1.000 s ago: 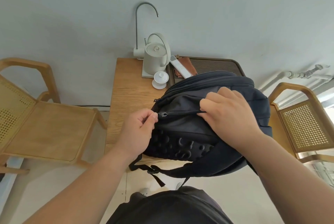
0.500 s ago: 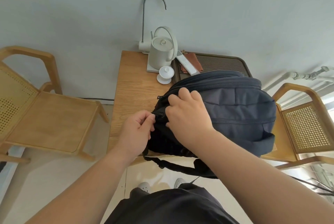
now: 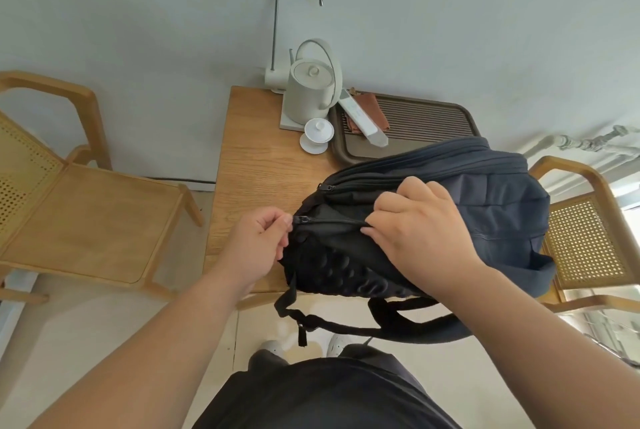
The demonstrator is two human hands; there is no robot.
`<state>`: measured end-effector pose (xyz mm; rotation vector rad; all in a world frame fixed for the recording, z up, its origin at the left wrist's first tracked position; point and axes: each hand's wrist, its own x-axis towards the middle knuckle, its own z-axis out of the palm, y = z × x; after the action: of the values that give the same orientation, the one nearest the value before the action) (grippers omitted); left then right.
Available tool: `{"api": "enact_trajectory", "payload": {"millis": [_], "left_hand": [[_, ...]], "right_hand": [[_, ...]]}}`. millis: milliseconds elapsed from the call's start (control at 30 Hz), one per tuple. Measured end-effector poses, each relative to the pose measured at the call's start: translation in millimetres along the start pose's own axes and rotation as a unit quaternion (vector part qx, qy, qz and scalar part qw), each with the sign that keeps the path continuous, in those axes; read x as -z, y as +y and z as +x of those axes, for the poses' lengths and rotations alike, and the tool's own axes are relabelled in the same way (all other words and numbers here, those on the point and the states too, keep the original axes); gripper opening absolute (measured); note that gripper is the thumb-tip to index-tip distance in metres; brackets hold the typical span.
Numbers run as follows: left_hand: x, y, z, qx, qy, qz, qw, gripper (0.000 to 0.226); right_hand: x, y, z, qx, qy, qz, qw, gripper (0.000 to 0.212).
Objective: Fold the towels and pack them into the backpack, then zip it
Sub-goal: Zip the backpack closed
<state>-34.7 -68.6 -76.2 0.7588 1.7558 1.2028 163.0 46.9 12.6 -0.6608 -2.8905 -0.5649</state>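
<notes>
Navy-blue backpack (image 3: pixel 485 207) lies on its side across the near right part of the wooden tabletop (image 3: pixel 256 165), padded back panel facing the person, its right end hanging past the table edge toward the right chair (image 3: pixel 588 238). One shoulder strap (image 3: pixel 398 328) dangles below the near edge, above the floor.

Left hand (image 3: pixel 256 248): thumb and forefinger clenched in a pinch on the zipper pull (image 3: pixel 298 219) at the left end of the bag. From the pull a thin zip line runs right toward the other hand; that stretch looks closed.

Right hand (image 3: pixel 422 234): on top of the bag, fingers (image 3: pixel 384 207) curled, grasping a fold of the fabric right beside the zip line. How far the zip runs under this hand cannot be told.

A second slider (image 3: pixel 325 187) sits on a seam farther up, near the bag's left corner.

Far end of tabletop: pale kettle (image 3: pixel 311 89) on a flat base, a gooseneck spout (image 3: pixel 277 13) rising behind it, a small white lidded cup (image 3: pixel 318 134) just in front. To their right, a slatted brown tray (image 3: pixel 422 117) carrying a brown cloth (image 3: pixel 374 110) and a long white bar (image 3: pixel 360 120); the bag's far edge overlaps the tray's near rim.

Left chair (image 3: pixel 86 214), wood and cane, stands apart from the table. White shoes (image 3: pixel 273 347) show on the floor below.
</notes>
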Motion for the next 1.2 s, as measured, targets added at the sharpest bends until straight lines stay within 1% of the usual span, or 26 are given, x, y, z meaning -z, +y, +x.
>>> {"api": "enact_trajectory", "payload": {"millis": [100,167,233,300,367,400,433,500,567,633,767,933,1033,1100,1133,1167,1200], "left_hand": [[-2,-16,4,0.043,-0.015,-0.004,0.999,0.031],[-6,-21,4,0.048,-0.007,-0.007,0.999,0.030],[-9,-24,5,0.048,0.006,-0.016,0.999,0.029],[-9,-26,5,0.049,0.007,-0.034,0.998,0.028],[-8,-28,4,0.039,0.003,-0.048,0.998,0.029],[-8,-29,4,0.035,0.006,-0.048,0.998,0.029],[-7,-31,4,0.031,0.015,-0.045,0.998,0.029],[-3,-37,5,0.025,0.033,-0.031,0.999,0.030],[2,-44,6,0.031,0.033,-0.029,0.999,0.031],[6,-53,9,0.047,0.025,-0.043,0.998,0.032],[7,-70,12,0.095,0.010,-0.059,0.994,0.030],[4,-70,19,0.146,-0.018,-0.109,0.983,0.030],[0,-63,26,0.169,0.000,-0.128,0.977,0.027],[-9,-56,26,0.199,0.025,-0.138,0.970,0.026],[-14,-53,23,0.215,0.034,-0.139,0.966,0.028],[-20,-48,18,0.231,0.040,-0.135,0.963,0.035],[-24,-44,13,0.245,0.046,-0.132,0.959,0.044]], "right_hand": [[0,2,-1,0.000,-0.053,-0.004,0.999,0.031],[2,-7,5,-0.017,-0.085,0.002,0.996,0.031],[7,-19,17,-0.029,-0.093,0.018,0.995,0.032],[10,-33,32,-0.032,-0.106,0.029,0.993,0.043],[5,-47,45,-0.023,-0.155,0.015,0.987,0.056],[0,-53,50,-0.014,-0.180,0.010,0.984,0.056],[-6,-58,53,-0.004,-0.201,0.012,0.979,0.051],[-15,-63,53,0.008,-0.220,0.034,0.975,0.031],[-25,-63,47,0.020,-0.200,0.056,0.978,0.014],[-31,-61,39,0.029,-0.166,0.060,0.984,0.009],[-40,-58,29,0.019,-0.159,0.055,0.986,0.019],[-44,-56,34,0.020,-0.134,0.069,0.988,0.018],[-43,-55,41,0.001,-0.135,0.072,0.988,0.016],[-37,-58,47,-0.001,-0.163,0.078,0.984,0.015],[-30,-59,50,0.004,-0.173,0.093,0.981,0.020],[-21,-60,53,0.012,-0.166,0.105,0.981,0.027],[-11,-60,54,0.016,-0.141,0.115,0.983,0.035]]}}
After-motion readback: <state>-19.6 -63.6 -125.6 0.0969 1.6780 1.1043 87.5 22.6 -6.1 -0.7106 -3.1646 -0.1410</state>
